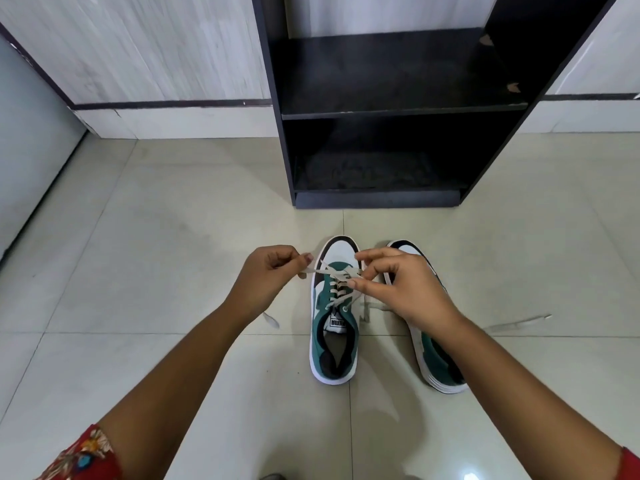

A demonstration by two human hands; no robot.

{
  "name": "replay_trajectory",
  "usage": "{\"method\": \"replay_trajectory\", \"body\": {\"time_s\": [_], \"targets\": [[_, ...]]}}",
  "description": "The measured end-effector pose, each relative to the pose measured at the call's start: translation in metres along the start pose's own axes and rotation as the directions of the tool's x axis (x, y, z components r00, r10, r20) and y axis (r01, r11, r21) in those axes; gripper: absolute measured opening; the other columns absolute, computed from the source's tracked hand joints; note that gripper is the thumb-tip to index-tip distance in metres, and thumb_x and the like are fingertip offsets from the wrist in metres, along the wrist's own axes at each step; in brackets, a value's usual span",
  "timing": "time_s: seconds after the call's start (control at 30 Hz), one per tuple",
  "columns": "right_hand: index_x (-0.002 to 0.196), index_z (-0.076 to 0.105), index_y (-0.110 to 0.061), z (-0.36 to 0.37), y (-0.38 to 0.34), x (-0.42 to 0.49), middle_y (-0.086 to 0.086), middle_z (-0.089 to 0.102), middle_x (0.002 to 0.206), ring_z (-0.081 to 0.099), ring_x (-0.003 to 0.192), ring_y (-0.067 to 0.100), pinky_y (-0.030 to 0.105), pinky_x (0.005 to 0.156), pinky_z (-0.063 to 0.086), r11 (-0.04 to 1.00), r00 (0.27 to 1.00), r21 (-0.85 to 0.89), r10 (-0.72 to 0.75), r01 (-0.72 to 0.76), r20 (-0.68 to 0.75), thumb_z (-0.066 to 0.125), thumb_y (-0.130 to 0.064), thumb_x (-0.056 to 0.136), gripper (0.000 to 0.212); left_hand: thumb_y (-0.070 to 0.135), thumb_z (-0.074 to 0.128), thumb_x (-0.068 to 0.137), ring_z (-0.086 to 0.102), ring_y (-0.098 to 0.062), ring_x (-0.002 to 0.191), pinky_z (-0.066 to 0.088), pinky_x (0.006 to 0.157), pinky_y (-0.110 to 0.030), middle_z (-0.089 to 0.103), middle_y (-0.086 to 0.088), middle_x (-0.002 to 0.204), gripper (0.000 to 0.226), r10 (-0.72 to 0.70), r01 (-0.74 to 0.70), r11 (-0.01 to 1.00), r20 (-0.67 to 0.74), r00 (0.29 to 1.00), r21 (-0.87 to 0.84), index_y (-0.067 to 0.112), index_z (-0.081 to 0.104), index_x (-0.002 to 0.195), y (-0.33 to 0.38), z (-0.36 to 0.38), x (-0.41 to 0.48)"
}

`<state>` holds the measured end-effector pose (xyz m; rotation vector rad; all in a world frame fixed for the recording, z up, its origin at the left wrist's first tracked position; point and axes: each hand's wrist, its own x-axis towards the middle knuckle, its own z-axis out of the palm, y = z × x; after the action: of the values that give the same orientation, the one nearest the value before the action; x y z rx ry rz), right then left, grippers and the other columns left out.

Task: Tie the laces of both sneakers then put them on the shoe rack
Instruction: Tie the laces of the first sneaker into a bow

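Two green, white and black sneakers stand side by side on the tiled floor, toes pointing at the shoe rack [401, 112]. Over the left sneaker [334, 327], my left hand [266, 275] pinches one end of its beige lace [323, 270] and pulls it out to the left. My right hand [401, 285] pinches the other part of the same lace above the eyelets. My right hand and forearm cover much of the right sneaker [436, 362]. Its loose lace end [519, 323] trails on the floor to the right.
The dark rack stands against a pale wall, with an upper shelf and a lower shelf [377, 188], both holding nothing. Light floor tiles [173, 237] spread around the shoes. A loose tail of the left sneaker's lace [270, 320] hangs below my left wrist.
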<state>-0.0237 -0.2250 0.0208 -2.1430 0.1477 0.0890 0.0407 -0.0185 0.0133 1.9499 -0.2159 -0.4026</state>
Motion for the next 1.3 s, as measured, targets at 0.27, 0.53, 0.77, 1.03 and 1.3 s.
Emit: {"method": "replay_trajectory", "body": {"time_s": [0.27, 0.53, 0.77, 1.03, 1.3], "targets": [[0.062, 0.066, -0.015, -0.023, -0.014, -0.002, 0.008, 0.072, 0.077, 0.063, 0.071, 0.007, 0.021, 0.073, 0.049, 0.976, 0.999, 0.213, 0.036, -0.035, 0.000, 0.061, -0.030, 0.087, 0.030, 0.029, 0.061, 0.086, 0.022, -0.009, 0.044, 0.021, 0.039, -0.012, 0.025, 0.007, 0.040, 0.049, -0.050, 0.067, 0.996, -0.244, 0.969, 0.062, 0.018, 0.032, 0.047, -0.022, -0.004, -0.002], [0.082, 0.063, -0.013, -0.046, 0.019, -0.004, 0.005, 0.055, 0.074, 0.052, 0.068, 0.026, 0.026, 0.056, 0.036, 0.643, 0.922, -0.690, 0.376, -0.333, -0.094, 0.059, -0.018, 0.075, 0.010, 0.023, 0.059, 0.073, 0.052, -0.028, 0.062, 0.051, 0.055, -0.033, 0.048, -0.002, 0.059, 0.025, -0.267, 0.289, 0.832, -0.114, 0.957, 0.474, 0.018, 0.041, 0.055, -0.080, -0.014, -0.011], [0.118, 0.055, -0.021, 0.000, 0.033, -0.010, 0.004, 0.055, 0.126, 0.043, 0.122, 0.025, 0.040, 0.095, 0.032, 0.419, 0.966, -0.908, 0.246, -0.026, 0.086, 0.048, -0.044, 0.085, 0.040, 0.038, 0.042, 0.086, 0.057, -0.015, 0.104, 0.045, 0.085, -0.029, 0.061, 0.004, 0.117, 0.035, 0.076, -0.134, 0.810, 0.124, 0.989, 0.571, 0.028, 0.060, 0.115, -0.083, 0.016, -0.020], [0.098, 0.066, -0.023, 0.045, 0.038, -0.006, -0.003, 0.073, 0.095, 0.066, 0.089, 0.018, 0.028, 0.067, 0.046, 0.871, 0.990, -0.490, 0.098, -0.035, 0.103, 0.057, -0.044, 0.085, 0.026, 0.019, 0.058, 0.087, 0.058, -0.015, 0.098, 0.048, 0.082, -0.032, 0.064, 0.004, 0.106, 0.011, 0.132, -0.157, 0.861, 0.086, 0.988, 0.484, 0.024, 0.064, 0.095, -0.075, 0.048, -0.006], [0.093, 0.069, -0.019, 0.013, 0.057, -0.017, 0.006, 0.070, 0.097, 0.063, 0.092, 0.026, 0.031, 0.071, 0.046, 0.683, 0.959, -0.714, 0.279, -0.156, 0.057, 0.049, -0.037, 0.088, 0.028, 0.015, 0.053, 0.089, 0.065, -0.024, 0.073, 0.047, 0.071, -0.034, 0.069, -0.001, 0.083, 0.007, 0.187, -0.158, 0.739, 0.026, 0.982, 0.655, 0.016, 0.060, 0.090, -0.095, 0.028, -0.022]]}}
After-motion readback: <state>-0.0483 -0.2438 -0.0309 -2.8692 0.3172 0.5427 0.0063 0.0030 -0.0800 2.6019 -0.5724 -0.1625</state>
